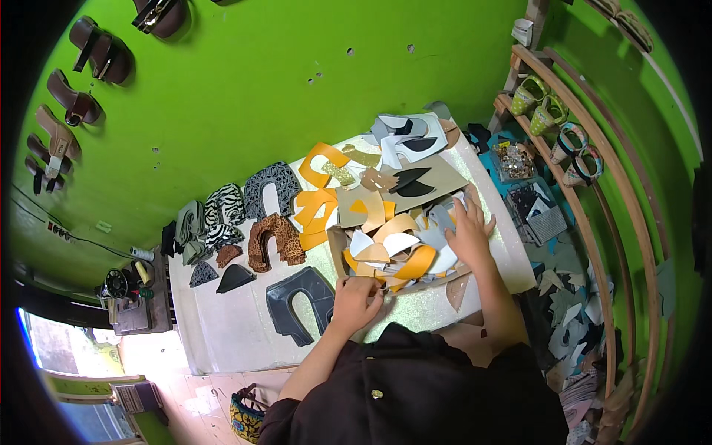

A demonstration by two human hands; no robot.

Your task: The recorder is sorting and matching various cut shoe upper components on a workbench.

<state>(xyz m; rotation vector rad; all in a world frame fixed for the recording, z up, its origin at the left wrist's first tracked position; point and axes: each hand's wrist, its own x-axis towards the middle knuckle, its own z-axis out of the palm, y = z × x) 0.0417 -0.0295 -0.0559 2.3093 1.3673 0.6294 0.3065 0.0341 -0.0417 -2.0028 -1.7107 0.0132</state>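
Observation:
An open cardboard box [338, 248] on the table is heaped with loose shoe-upper cutouts [401, 245] in yellow, tan, white and grey. My left hand [357, 302] is curled at the box's near left corner, its fingers closed over the rim. Over the right side of the heap my right hand [470, 230] is open with fingers spread, touching or just above grey pieces. A flat olive-grey sheet [445, 175] lies across the box's far side, with black leaf-shaped pieces [412, 182] on it. Just left of my left hand lies a dark grey U-shaped stack [279, 293].
Leopard-print [276, 237], zebra-print [224, 208] and grey patterned [261, 184] stacks stand on the table's left part. Yellow cutouts [314, 211] lie beside the box. A wooden rack [593, 222] with small shoes rises at right, scraps [564, 297] below. A sewing machine [119, 285] stands far left.

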